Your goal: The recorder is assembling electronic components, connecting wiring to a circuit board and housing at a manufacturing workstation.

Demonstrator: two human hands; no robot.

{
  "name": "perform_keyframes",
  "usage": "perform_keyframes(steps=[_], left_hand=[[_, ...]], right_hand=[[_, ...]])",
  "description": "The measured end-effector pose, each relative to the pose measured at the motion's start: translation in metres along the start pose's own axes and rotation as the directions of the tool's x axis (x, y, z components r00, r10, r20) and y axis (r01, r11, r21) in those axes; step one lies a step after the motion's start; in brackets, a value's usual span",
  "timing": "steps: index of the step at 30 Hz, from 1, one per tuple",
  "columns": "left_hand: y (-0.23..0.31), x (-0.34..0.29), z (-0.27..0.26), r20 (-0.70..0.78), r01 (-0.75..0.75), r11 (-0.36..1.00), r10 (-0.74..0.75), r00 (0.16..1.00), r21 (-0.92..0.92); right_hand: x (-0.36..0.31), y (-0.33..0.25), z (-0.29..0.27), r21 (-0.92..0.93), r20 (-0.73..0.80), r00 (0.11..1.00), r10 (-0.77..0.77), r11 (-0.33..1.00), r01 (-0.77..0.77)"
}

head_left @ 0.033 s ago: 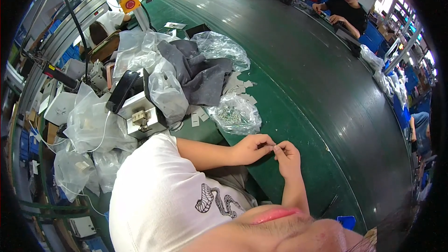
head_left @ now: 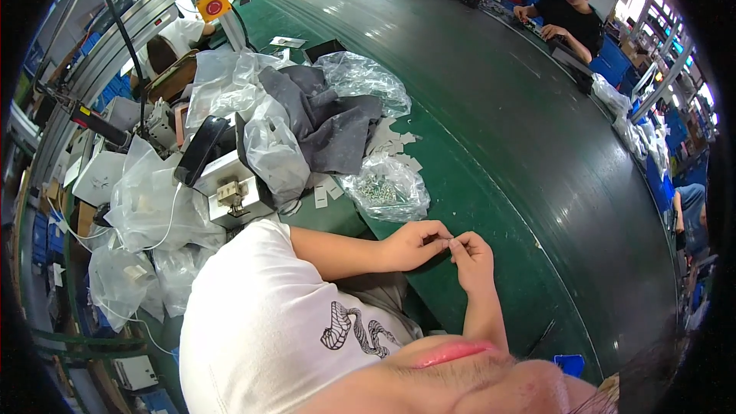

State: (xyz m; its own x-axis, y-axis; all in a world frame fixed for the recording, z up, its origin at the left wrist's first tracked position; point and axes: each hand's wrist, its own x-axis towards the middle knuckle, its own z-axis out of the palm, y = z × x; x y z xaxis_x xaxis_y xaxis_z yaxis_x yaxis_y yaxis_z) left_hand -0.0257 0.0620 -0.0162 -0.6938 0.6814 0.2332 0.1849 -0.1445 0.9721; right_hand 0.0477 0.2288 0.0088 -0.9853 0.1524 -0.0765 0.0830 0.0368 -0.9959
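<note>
Just above the green table surface, my left hand (head_left: 415, 246) reaches in from the left with its thumb and fingers pinched together. The fingertips of my right hand (head_left: 473, 261) are closed too and meet those of the left. Whatever small thing sits between them is too tiny and covered to name. Close by, past the left hand, lies a clear plastic bag of small metal parts (head_left: 381, 189), perhaps screws. Small pale paper-like pieces (head_left: 320, 196) are scattered beside that bag. A dark grey cloth (head_left: 326, 119) is heaped farther back.
At the left, a metal device (head_left: 238, 190), a black box-like piece (head_left: 202, 150) and cloudy plastic bags (head_left: 157, 195) crowd the table. A wide dark conveyor belt (head_left: 491, 84) curves past on the right. A blue tray (head_left: 569, 365) lies near the lower edge. A co-worker (head_left: 571, 15) sits across the belt.
</note>
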Motion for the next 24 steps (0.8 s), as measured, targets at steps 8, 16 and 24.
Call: perform_keyframes(steps=[8,16,24], left_hand=[[0.005,0.0,-0.001,0.007,0.01,0.999,-0.011,1.0,0.032],[0.001,0.001,0.001,0.021,0.041,0.997,-0.04,0.999,-0.07],[-0.01,0.001,-0.008,0.052,0.209,0.947,-0.202,0.978,-0.243]], right_hand=[[0.002,0.006,-0.002,-0.066,-0.004,1.0,-0.026,0.998,0.026],[0.002,0.01,-0.002,-0.217,-0.026,0.995,-0.095,0.972,0.087],[-0.004,-0.022,0.012,-0.591,0.085,0.827,-0.556,0.64,0.491]])
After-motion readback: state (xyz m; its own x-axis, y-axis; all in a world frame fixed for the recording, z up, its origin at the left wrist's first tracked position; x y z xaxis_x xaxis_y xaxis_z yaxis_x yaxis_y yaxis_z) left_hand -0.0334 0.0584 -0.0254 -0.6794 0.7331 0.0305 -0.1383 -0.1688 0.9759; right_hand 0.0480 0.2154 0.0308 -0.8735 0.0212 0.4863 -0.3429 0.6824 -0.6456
